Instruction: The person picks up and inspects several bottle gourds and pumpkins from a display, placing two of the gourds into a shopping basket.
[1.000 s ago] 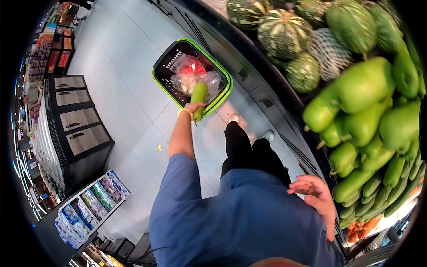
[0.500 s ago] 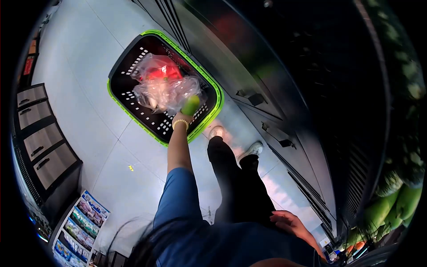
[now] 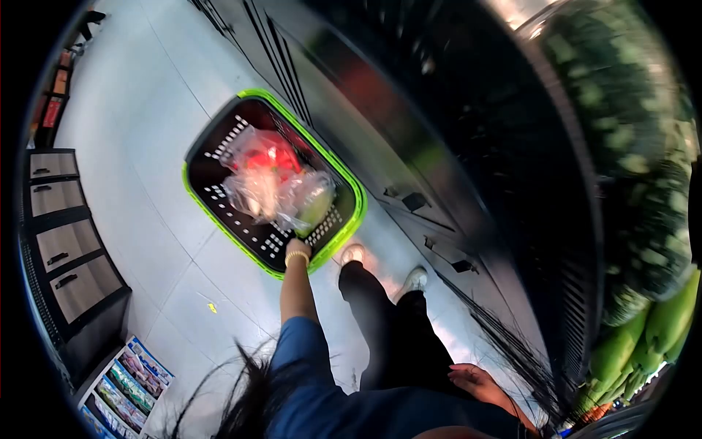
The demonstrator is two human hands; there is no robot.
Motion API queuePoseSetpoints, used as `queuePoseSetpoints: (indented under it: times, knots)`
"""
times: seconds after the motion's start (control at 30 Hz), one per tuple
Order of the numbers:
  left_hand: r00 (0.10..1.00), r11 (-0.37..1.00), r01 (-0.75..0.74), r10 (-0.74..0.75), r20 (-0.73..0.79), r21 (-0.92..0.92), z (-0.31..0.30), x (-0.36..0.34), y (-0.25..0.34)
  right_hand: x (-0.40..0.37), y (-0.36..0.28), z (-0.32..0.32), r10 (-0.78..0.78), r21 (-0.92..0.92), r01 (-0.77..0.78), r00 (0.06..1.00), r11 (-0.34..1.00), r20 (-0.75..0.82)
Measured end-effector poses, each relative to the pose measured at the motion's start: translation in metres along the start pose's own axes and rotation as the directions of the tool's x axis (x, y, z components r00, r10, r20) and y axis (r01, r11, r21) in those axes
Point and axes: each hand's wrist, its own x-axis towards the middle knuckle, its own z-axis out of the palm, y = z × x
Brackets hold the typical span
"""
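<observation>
The green gourd now lies in the basket, released by the left hand at its near rim, while the right hand hangs loose and empty.

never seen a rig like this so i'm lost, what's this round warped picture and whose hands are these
One camera worn on a person's head looks down, so the arms are their own. On the pale floor stands a black plastic basket with a bright green rim. Inside lie clear plastic bags, one with something red, and a pale green gourd. The left hand reaches the basket's near rim; its grip is unclear. The right hand rests open and empty by the thigh.
</observation>
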Motion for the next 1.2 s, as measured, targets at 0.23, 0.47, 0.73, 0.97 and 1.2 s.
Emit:
queuePoseSetpoints:
  times: [0.23,0.47,0.73,0.97,1.2]
  knots:
    - [0.910,0.927,-0.359,0.322,-0.261,-0.109,-0.049,-0.144,0.003,-0.036,-0.024,0.009,-0.258,-0.106,0.250,0.964,0.962,-0.064]
    - [0.614,0.490,0.310,0.551,0.565,-0.815,-0.094,-0.374,0.066,-0.084,-0.119,0.063,-0.839,-0.605,0.712,0.528,0.356,0.128]
    - [0.498,-0.005,-0.145,0.864,-0.078,-0.989,-0.271,-0.588,0.160,-0.058,-0.182,0.097,-0.949,-0.068,0.947,0.313,0.314,-0.032]
    - [0.124,0.004,-0.704,0.985,0.117,0.710,-0.221,-0.478,0.125,-0.194,-0.181,0.066,-0.949,0.708,0.631,0.213,0.316,0.234]
    - [0.632,0.612,-0.766,0.664,0.400,0.196,-0.296,-0.518,0.163,-0.288,-0.035,-0.068,-0.983,0.242,0.969,0.083,0.041,-0.163]
